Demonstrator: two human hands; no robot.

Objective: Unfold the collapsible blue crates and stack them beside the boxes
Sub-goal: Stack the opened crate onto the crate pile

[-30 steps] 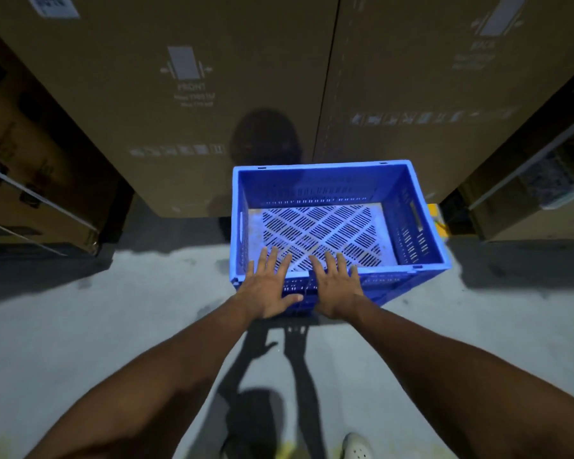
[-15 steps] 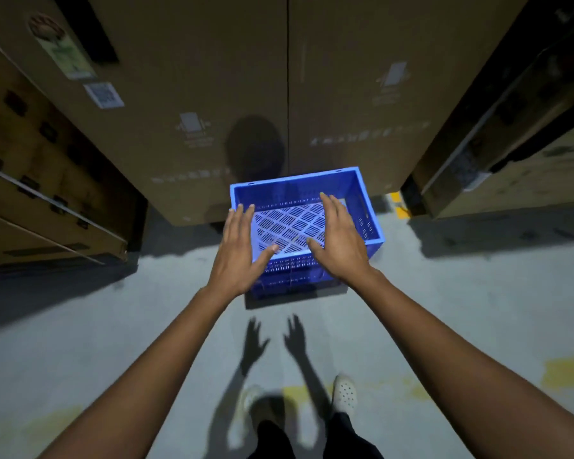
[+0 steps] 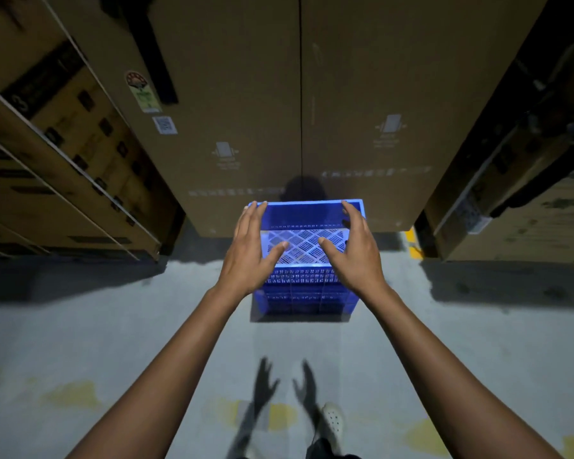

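The blue crate (image 3: 304,260) stands unfolded on the grey floor (image 3: 80,326), its far edge close against the two tall cardboard boxes (image 3: 299,94) and its perforated bottom showing. The left hand (image 3: 249,256) and right hand (image 3: 357,256) are spread wide with fingers apart above the crate's side edges, holding nothing. Bare floor lies open to either side of the crate and toward the white shoe (image 3: 332,422)
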